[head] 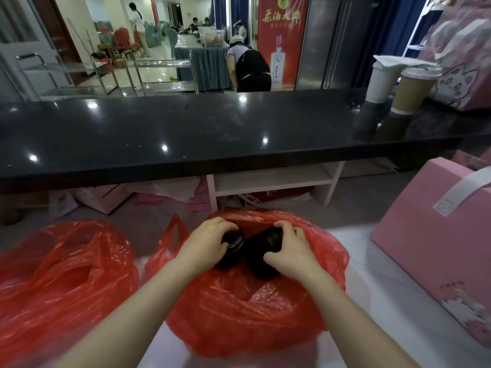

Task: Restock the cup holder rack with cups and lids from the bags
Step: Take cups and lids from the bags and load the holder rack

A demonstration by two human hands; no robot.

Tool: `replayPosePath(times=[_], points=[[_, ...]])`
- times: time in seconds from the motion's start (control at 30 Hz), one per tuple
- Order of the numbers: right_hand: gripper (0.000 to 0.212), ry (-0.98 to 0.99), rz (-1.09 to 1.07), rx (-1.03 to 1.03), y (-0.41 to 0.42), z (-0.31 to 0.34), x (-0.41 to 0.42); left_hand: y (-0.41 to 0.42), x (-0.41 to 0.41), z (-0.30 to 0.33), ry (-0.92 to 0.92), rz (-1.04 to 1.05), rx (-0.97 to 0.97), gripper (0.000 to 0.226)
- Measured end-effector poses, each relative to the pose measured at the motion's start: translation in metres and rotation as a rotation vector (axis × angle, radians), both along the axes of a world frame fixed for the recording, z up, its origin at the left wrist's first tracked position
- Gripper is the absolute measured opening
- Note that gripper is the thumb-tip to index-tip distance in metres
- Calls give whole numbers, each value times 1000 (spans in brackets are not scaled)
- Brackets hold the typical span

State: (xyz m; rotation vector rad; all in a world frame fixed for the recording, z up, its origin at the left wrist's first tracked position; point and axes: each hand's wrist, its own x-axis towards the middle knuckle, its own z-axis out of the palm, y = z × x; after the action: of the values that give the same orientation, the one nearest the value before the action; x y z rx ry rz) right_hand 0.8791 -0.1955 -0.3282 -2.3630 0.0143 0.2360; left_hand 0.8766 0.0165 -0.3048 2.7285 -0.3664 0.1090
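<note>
- Looking through the head view, I see a white surface (372, 301) running under my arms, its far edge just past the middle red bag (239, 309).
- Beyond that edge there is a drop to a cluttered floor, then a long black counter (186, 134) crossing the whole view; a white shelf (273, 179) sits beneath its overhang.
- On my right a pink box (430, 235) stands on the surface, near the bag but apart from it, which narrows the room on that side.
- On my left a second red bag (58, 282) lies just beside the middle one; bare surface between them is a thin strip.
- My left hand (207, 248) is inside the mouth of the middle bag, fingers curled over a stack of black lids (233, 248) and gripping it.
- My right hand (289, 251) is curled round a second black stack (263, 251), thumb on the near side, fingers over the top.
- The two stacks sit side by side in the bag opening, touching or nearly so; I cannot tell which.
- The left bag is crumpled and half open; I cannot tell what it holds.
- At the counter's far right end stand a white cup stack (380, 83) and a brown cup stack (411, 94), just beside each other, with a pink cat-print bag (462, 75) next to them.
- Behind the counter, a person in black bends over near a red banner (281, 27).
</note>
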Motion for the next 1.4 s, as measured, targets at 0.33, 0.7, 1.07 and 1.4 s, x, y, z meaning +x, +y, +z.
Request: replayPosePath(times=[0.33, 0.7, 1.07, 1.4], points=[[72, -91, 130, -165, -4, -2, 5, 25, 11, -13, 221, -28, 135, 77], [46, -68, 4, 414, -12, 20, 7, 28, 12, -4, 254, -108, -57, 73], [53, -256, -133, 626, 2, 35, 2, 6, -10, 26, 244, -148, -604, 60], [65, -245, -54, 700, 14, 35, -3, -12, -15, 27, 138, 63, -768, 45]])
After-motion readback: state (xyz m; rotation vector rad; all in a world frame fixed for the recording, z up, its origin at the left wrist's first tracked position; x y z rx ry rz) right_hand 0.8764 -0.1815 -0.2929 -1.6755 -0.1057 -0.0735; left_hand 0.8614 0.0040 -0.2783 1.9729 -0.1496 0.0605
